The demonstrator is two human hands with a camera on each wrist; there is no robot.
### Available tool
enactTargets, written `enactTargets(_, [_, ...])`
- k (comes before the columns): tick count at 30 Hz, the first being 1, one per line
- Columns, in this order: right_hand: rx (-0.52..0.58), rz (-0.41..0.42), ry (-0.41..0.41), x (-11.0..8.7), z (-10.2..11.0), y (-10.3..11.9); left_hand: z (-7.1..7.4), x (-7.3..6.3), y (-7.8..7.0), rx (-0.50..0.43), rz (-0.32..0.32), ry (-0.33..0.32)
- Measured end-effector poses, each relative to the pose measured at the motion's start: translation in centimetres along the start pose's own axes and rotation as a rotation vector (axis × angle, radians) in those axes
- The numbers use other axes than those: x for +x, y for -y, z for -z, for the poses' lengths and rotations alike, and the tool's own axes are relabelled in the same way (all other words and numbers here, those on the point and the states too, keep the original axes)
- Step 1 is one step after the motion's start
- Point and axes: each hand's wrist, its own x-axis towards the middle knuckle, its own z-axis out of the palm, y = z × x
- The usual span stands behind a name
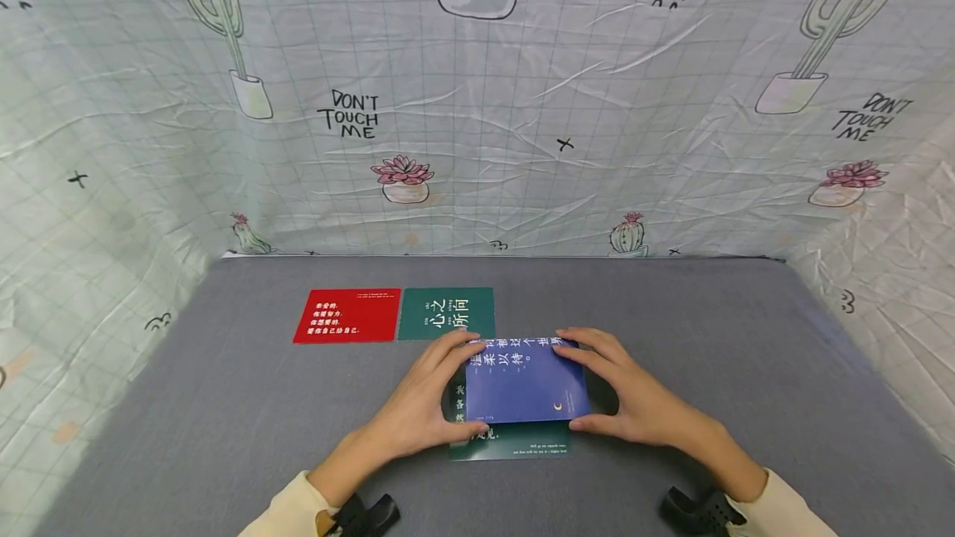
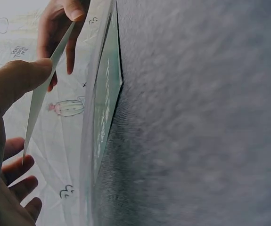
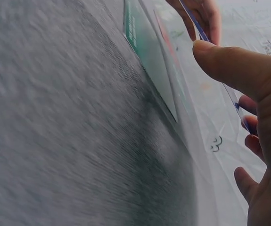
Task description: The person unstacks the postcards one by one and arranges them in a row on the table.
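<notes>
Both hands hold a blue card [image 1: 522, 388] with white writing and a small moon, raised above the table. My left hand [image 1: 421, 396] pinches its left side, thumb on the near edge and fingers on the far edge. My right hand [image 1: 634, 388] grips the right side the same way. Beneath it a dark green card [image 1: 515, 442] lies flat, mostly covered by the blue one. In the left wrist view the blue card [image 2: 38, 99] appears nearly edge-on between thumb and fingers, apart from the green card [image 2: 108, 89] below.
Farther back on the grey tabletop [image 1: 224, 421] lie a red card [image 1: 348, 315] and, just right of it, another green card [image 1: 448, 309] with large white characters. A white cloth [image 1: 485, 106] with cactus drawings hangs behind and at both sides.
</notes>
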Motion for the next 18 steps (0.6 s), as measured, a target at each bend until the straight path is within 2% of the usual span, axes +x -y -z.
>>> enactTargets(4, [-0.006,-0.008,-0.009,0.3,0.6,-0.5,0.0,0.9,0.1,0.025,0.003,-0.015])
enactTargets(10, [0.006,0.025,-0.044,0.8,1.3,-1.7,0.0,2.3,0.0,0.046,0.043,-0.012])
enactTargets(18, [0.008,0.031,-0.047,1.4,2.0,-3.1,-0.3,4.1,0.5,0.098,0.034,-0.021])
